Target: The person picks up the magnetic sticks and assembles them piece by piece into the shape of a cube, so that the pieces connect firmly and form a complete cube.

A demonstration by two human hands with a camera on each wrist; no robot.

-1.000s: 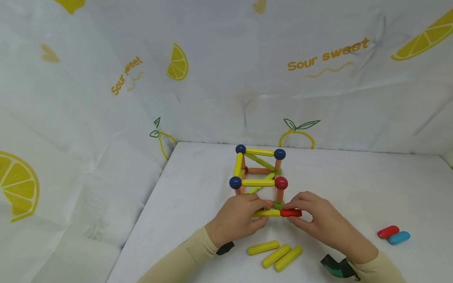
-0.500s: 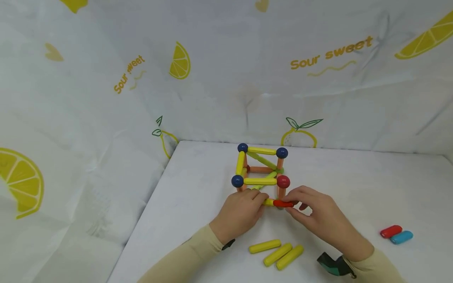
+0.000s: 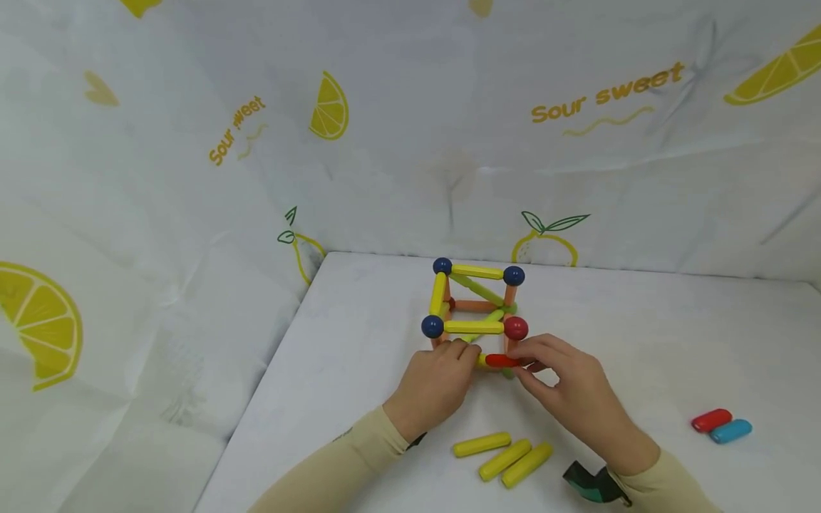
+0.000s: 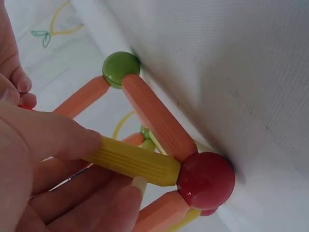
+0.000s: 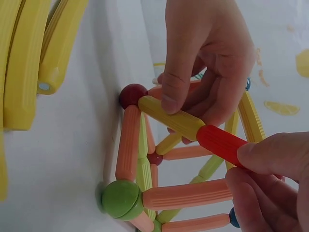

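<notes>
My left hand (image 3: 431,388) pinches a yellow magnetic stick (image 4: 137,162) between thumb and fingers. One end of it meets the red ball (image 4: 207,181) at a low corner of a cube-like frame. A shorter red stick (image 5: 219,142) continues the yellow one end to end, and my right hand (image 3: 567,385) pinches its free end. Together the two sticks slant upward from that corner. Orange uprights, yellow top sticks (image 3: 474,328) and blue and red balls make up the frame. Its low front right green ball (image 5: 118,198) sits below the red stick. In the head view, my left fingers hide most of the yellow stick.
Several loose yellow sticks (image 3: 505,459) lie on the white table (image 3: 641,320) in front of the frame. Farther right, a short red stick (image 3: 711,420) lies beside a blue one (image 3: 732,430). A white printed cloth (image 3: 410,142) hangs behind the table.
Both hands have carried the joined yellow and red sticks away from me and leftward, in against the frame's front. The frame and the loose sticks have stayed in place.
</notes>
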